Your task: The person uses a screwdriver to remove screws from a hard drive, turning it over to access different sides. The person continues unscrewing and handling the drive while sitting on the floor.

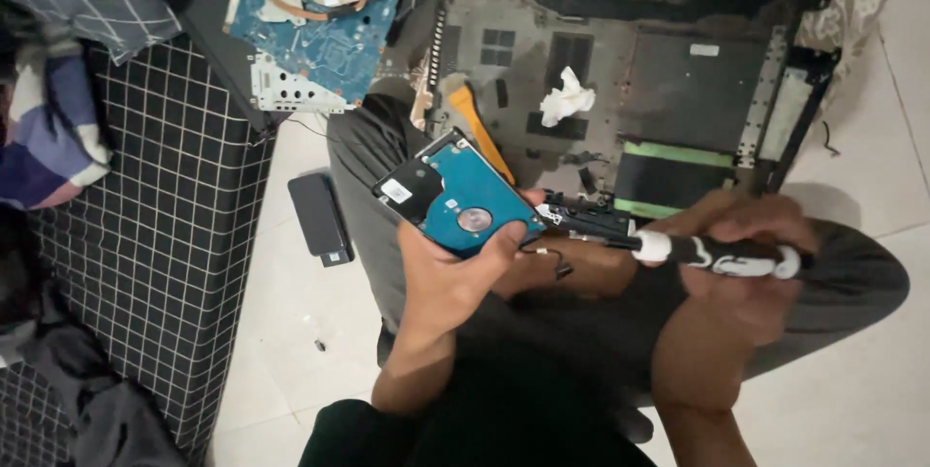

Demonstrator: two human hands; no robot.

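My left hand [455, 268] grips a laptop hard drive [457, 194], its blue circuit-board side turned up, held over my lap. My right hand [741, 268] is closed around a black-and-white screwdriver [722, 254] lying sideways, its tip pointing left at a black mounting bracket [581, 218] on the drive's right edge. An opened laptop chassis [668, 70] lies beyond my knees, with a crumpled white tissue [566, 99] and an orange flat cable [477, 128] on it.
A blue motherboard with a fan [315, 12] rests on a black panel at top left. A black-and-white grid mattress [160, 225] runs along the left. A small black box [321, 218] and a loose screw [320, 344] lie on the white tile floor.
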